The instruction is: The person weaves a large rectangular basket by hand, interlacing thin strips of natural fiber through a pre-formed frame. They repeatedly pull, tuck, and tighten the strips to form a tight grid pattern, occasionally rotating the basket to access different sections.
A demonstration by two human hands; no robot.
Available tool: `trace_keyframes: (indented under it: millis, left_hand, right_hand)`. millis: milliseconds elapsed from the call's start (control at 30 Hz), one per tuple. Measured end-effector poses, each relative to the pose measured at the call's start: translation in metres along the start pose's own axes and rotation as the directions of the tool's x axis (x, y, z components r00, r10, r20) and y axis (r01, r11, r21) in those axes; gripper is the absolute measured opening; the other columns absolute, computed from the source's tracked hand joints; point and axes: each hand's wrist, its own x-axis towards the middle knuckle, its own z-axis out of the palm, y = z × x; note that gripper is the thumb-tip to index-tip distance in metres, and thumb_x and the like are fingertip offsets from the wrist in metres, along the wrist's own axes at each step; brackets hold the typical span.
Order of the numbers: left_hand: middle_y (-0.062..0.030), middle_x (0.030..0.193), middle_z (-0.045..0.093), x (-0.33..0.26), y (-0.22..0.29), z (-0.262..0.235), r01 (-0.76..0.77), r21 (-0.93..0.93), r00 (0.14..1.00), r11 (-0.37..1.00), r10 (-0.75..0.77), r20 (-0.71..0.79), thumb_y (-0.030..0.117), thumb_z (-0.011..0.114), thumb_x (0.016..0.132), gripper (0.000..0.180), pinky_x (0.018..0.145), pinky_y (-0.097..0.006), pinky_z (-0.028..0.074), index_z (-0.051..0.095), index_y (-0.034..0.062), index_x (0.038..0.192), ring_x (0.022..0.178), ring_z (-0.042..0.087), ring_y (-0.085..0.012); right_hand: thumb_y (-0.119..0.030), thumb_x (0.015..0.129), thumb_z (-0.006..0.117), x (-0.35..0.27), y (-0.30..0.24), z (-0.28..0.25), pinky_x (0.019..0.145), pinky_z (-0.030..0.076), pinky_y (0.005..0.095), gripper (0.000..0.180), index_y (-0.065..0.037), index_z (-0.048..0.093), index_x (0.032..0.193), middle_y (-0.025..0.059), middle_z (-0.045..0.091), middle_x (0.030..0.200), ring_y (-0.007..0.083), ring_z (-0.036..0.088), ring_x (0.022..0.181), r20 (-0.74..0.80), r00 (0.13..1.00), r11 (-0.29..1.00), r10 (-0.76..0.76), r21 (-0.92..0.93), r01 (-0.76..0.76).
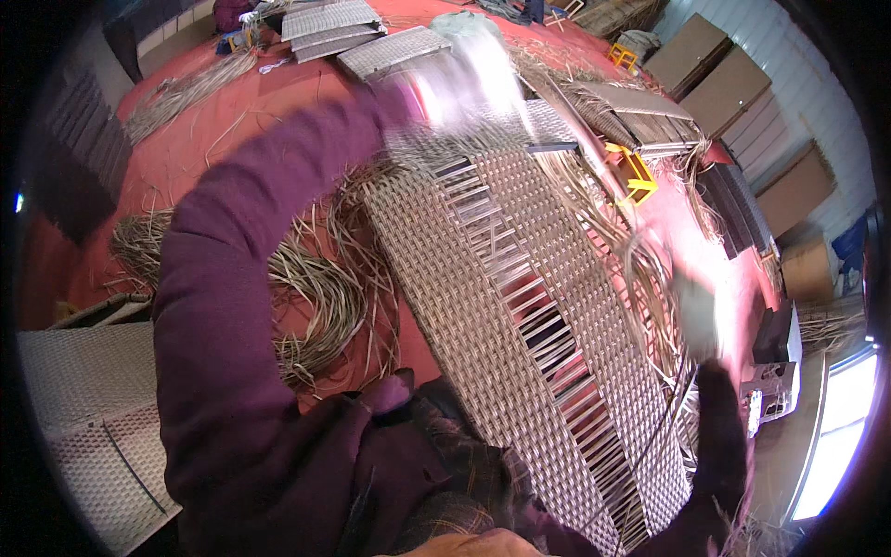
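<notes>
Our left hand (445, 93) blurs above the far end of the woven panel (520, 316); we cannot tell its grip. Our right hand (698, 320), also blurred, sits by the panel's right edge among loose strips (316, 288); grip unclear.

1. the woven panel (520, 306) is long and flat, made of pale grey-beige wicker strips, and lies slantwise on the red floor from upper left to lower right.
2. its two long sides are closely woven; down the middle runs an unwoven band where only crosswise strips span, with the red showing through the gaps.
3. its far end is blurred, so the weave there cannot be told.
4. the loose strands (640, 269) are thin, pale and long, trailing along the panel's right edge, blurred in part.
</notes>
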Motion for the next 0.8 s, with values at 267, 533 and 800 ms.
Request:
trace_keyframes:
  millis: [267,533,800]
  left_hand:
    - [-0.0127,0.101,0.078,-0.131,-0.184,-0.076,0.494,0.756,0.453,0.429,-0.869,0.197,0.024,0.06,0.096,0.022,0.078,-0.05,0.053,0.078,0.0166,0.107,0.096,0.073,-0.0303]
    - [-0.0122,0.083,0.077,-0.13,0.06,0.069,0.908,-0.359,0.418,0.217,-0.392,0.82,0.043,0.061,0.108,0.045,0.072,-0.037,0.057,0.081,0.0032,0.103,0.074,0.072,-0.0225]
    - [-0.0025,0.098,0.078,-0.112,0.089,0.123,0.597,-0.605,0.375,-0.526,-0.483,0.791,0.046,0.06,0.109,0.042,0.075,-0.026,0.054,0.081,0.0096,0.104,0.084,0.069,-0.0085]
  right_hand:
    - [-0.025,0.101,0.057,0.321,-0.163,0.099,0.083,0.06,0.0481,0.029,-0.007,0.08,0.102,0.0222,0.077,0.095,0.0432,0.075,0.089,-0.449,0.699,0.828,-0.557,-0.37,0.421]
    - [-0.021,0.094,0.066,0.241,-0.13,0.28,0.084,0.061,0.0438,0.02,-0.011,0.083,0.099,0.0151,0.08,0.095,0.0343,0.077,0.092,0.196,0.825,0.668,-0.53,-0.503,0.549]
    - [-0.03,0.103,0.066,0.168,-0.169,0.301,0.077,0.056,0.0394,0.029,-0.007,0.079,0.115,0.0138,0.078,0.088,0.0259,0.072,0.079,0.186,0.952,0.849,-0.244,0.516,0.117]
